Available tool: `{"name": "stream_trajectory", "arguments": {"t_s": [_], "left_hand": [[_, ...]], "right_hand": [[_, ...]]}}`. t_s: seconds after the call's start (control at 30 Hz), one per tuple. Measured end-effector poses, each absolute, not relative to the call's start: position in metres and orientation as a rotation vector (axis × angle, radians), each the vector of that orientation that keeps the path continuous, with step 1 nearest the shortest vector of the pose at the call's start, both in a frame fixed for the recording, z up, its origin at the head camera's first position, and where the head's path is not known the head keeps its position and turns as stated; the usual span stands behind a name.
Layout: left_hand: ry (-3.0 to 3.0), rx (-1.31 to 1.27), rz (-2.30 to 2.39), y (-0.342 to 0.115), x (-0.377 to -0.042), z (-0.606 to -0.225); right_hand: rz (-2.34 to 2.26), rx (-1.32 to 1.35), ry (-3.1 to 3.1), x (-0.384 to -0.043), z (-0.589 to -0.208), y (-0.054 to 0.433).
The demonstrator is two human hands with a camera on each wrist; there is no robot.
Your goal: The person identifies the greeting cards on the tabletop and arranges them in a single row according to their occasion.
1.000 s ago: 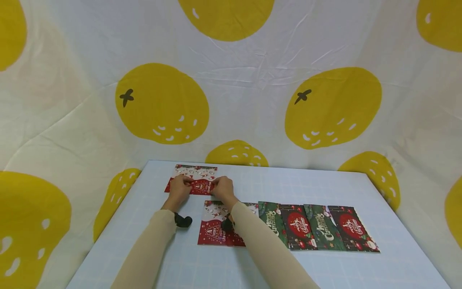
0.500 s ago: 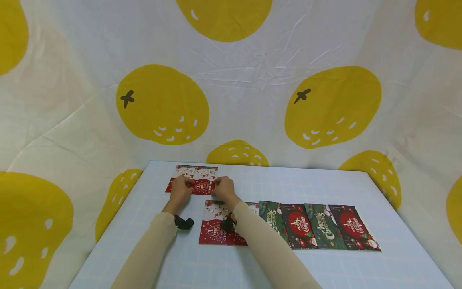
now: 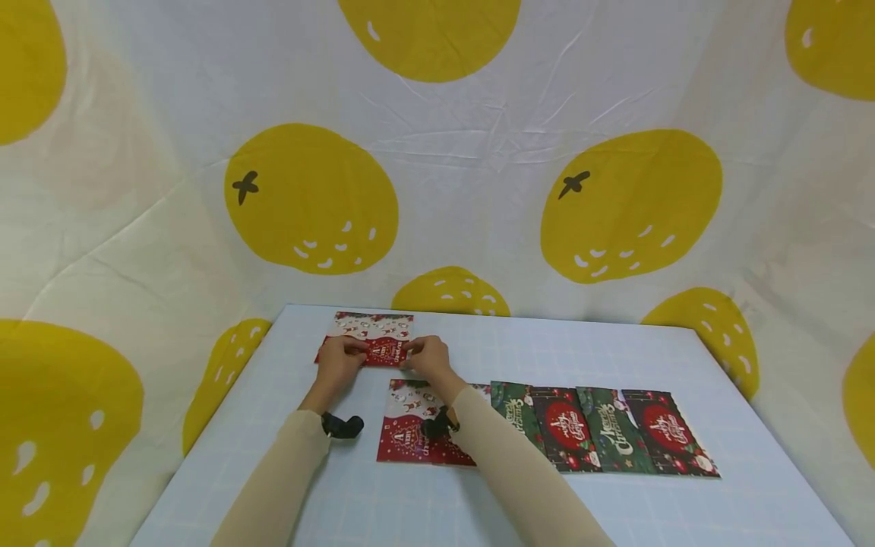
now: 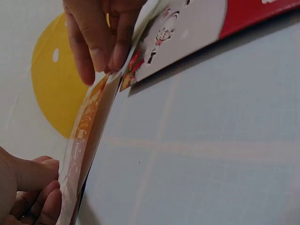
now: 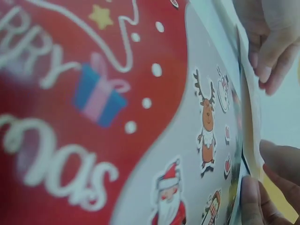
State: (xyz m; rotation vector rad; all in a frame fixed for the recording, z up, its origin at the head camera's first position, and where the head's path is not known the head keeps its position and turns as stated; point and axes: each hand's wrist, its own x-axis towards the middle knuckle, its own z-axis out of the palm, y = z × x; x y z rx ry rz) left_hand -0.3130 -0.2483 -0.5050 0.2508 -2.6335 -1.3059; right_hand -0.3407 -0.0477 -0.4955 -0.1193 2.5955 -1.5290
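Note:
A red and white Christmas card (image 3: 372, 327) lies at the far left of the light blue table (image 3: 615, 349). My left hand (image 3: 339, 361) pinches the left end of its raised flap (image 3: 384, 352), and my right hand (image 3: 424, 357) pinches the right end. In the left wrist view the lifted flap (image 4: 89, 136) runs edge-on from my left hand (image 4: 33, 187) up to the right hand (image 4: 98, 37). The right wrist view shows the same thin edge (image 5: 248, 122) between my right hand (image 5: 262, 197) and the left hand (image 5: 269, 51).
A second red Christmas card (image 3: 403, 441) lies flat under my right forearm and fills the right wrist view (image 5: 93, 117). To its right, green and red cards (image 3: 604, 433) lie in a row. A white cloth with yellow fruit (image 3: 311, 197) hangs behind the table.
Both hands keep their pinch on the far red card at the same spot. Only the view has shifted a little.

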Motion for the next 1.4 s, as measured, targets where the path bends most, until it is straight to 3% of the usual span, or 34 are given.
{"name": "stream_trajectory", "arguments": {"t_s": [0.67, 1.4], "left_hand": [[-2.768, -0.091, -1.382, -0.218, -0.293, -0.498], [-2.805, 0.035, -1.361, -0.204, -0.274, -0.498]], "right_hand": [[-1.676, -0.266, 2.575, -0.31, -0.497, -0.006], [-1.708, -0.218, 2.59, -0.278, -0.506, 0.017]]}}
